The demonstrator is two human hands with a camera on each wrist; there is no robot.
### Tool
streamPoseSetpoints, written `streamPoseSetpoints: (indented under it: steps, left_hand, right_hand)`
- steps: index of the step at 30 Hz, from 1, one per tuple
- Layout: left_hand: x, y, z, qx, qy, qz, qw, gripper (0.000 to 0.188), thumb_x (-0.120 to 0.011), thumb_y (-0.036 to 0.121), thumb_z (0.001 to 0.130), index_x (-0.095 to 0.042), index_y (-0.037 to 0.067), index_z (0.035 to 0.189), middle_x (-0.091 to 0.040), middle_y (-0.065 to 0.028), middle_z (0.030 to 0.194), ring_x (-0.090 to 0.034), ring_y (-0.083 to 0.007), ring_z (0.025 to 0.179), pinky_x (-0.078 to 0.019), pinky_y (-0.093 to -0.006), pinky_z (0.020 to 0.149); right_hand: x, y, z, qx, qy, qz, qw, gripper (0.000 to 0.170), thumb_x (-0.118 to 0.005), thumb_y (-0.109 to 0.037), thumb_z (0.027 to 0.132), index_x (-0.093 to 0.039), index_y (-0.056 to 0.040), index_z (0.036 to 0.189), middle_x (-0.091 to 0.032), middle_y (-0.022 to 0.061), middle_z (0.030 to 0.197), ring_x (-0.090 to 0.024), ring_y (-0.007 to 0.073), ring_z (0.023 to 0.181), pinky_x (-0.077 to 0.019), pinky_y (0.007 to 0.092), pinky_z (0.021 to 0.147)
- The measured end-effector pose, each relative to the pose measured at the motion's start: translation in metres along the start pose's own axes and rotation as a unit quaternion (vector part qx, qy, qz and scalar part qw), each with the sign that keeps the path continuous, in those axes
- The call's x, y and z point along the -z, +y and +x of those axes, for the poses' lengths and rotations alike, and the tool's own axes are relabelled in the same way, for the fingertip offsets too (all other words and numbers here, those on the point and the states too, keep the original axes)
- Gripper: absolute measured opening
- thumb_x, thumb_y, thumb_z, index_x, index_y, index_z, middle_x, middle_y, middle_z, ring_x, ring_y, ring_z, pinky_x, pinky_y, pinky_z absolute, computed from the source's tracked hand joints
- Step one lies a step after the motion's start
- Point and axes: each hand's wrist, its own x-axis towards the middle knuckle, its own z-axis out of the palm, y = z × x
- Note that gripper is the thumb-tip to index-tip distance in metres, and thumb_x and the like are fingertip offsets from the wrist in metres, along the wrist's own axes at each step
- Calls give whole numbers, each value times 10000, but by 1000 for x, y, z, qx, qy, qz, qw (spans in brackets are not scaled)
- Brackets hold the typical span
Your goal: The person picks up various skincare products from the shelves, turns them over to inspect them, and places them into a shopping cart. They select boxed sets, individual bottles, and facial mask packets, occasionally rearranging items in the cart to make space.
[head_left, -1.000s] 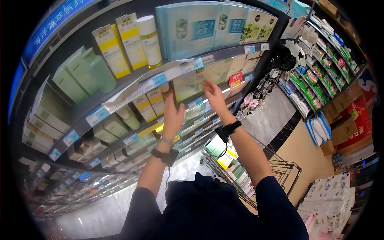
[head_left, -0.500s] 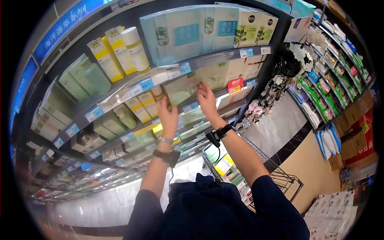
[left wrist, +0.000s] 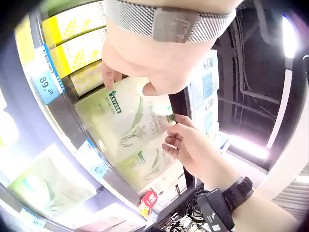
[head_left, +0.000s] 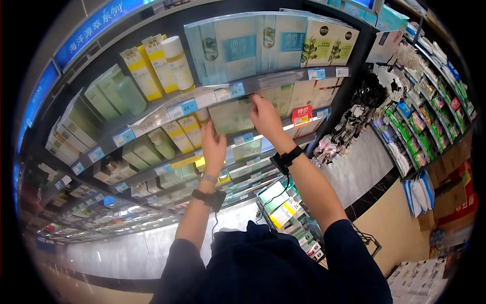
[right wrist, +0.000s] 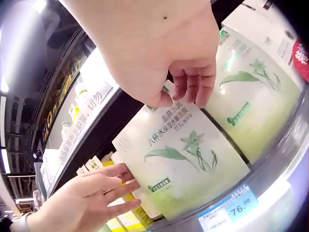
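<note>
A pale green and white face mask box (right wrist: 188, 154) with a plant drawing stands upright on the second shelf. My right hand (head_left: 267, 119) is at its top edge, fingers curled, with thumb and fingers pinching the edge in the right wrist view. At the box's left side is my left hand (head_left: 213, 147), its fingers fairly straight and touching the side edge. The left thumb (left wrist: 150, 90) lies over the front of the box in the left wrist view. A similar mask box (right wrist: 256, 77) stands just to the right.
Yellow and white boxes (head_left: 183, 134) stand left of the mask box. Above, an upper shelf holds blue mask boxes (head_left: 230, 48) and a bottle (head_left: 177, 63). Price tags (right wrist: 237, 209) line the shelf edge. A wire shopping cart (head_left: 373, 244) with several boxes stands below right.
My right hand has moved up from the mask box's right side to its top edge and its fingers have curled. The left hand has come in against the box's left side.
</note>
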Motion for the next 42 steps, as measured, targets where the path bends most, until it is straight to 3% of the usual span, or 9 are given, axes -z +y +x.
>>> streamPoseSetpoints:
  steps: [8,13,15,19,21,25,30,35,42]
  left_hand:
    - [13,3,-21,-11,-3,34,999,711,-695,1,821,-403,25,1469,-521,-125,1130,-579,-224,993,-551,-326,788]
    - [24,-14,-13,62,-63,-25,996,894,-732,-37,798,-295,89,1567,-543,-75,951,-588,-184,865,-532,-288,737]
    - [29,-18,-14,72,-68,-13,995,767,-721,-70,790,-447,93,1488,-574,-72,929,-610,-194,861,-521,-286,728]
    - [44,12,-12,-14,-122,47,991,479,-738,-46,780,-643,67,1236,-625,-96,1161,-633,-249,1074,-519,-308,849]
    - [48,25,-22,-177,-65,113,976,491,-770,5,766,-628,44,1233,-611,-123,1227,-619,-284,1120,-496,-337,924]
    - [39,44,-49,18,-239,-24,971,502,-766,49,788,-544,4,1235,-647,-146,1153,-639,-275,1083,-489,-368,936]
    - [-8,24,-106,206,-333,-193,900,451,-723,65,863,-540,-15,1267,-668,-118,1138,-647,-180,1028,-519,-306,880]
    - [-59,14,-170,256,-379,-257,851,398,-696,80,902,-559,-33,1258,-677,-116,1136,-652,-178,1022,-519,-314,894]
    - [-118,11,-227,220,-640,-98,729,551,-667,309,955,-472,3,1369,-657,-213,1211,-673,-245,1063,-525,-353,882]
  right_hand:
    - [8,4,-41,52,50,114,991,576,-787,-82,775,-511,-63,1279,-484,206,1420,-553,427,1185,-500,436,910]
    - [19,7,-47,6,16,169,985,648,-824,-79,730,-505,-72,1294,-605,192,1273,-615,390,1082,-521,406,864]
    - [39,-11,-46,-41,-134,95,986,558,-816,-67,724,-577,-88,1227,-664,135,1144,-630,343,1042,-523,399,828]
    - [50,-20,-67,70,-17,95,993,491,-795,-41,692,-625,-102,1149,-680,87,1072,-638,304,976,-523,390,801]
    - [72,-28,-82,64,7,87,994,537,-821,-66,672,-640,-110,1175,-689,88,1031,-659,280,945,-529,361,808]
    - [110,-25,-112,-94,-2,232,968,532,-871,-145,726,-607,0,1164,-717,107,937,-702,135,826,-556,271,721]
    - [109,37,-177,-248,8,381,891,533,-807,-155,832,-539,28,1255,-709,98,1028,-687,132,867,-552,273,688]
    - [111,73,-290,-323,-64,450,830,627,-749,-197,894,-465,53,1393,-687,107,1148,-659,140,975,-533,299,825]
    - [148,80,-426,-535,38,362,762,528,-731,-249,905,-567,-12,1348,-701,56,1120,-657,115,985,-525,259,857]
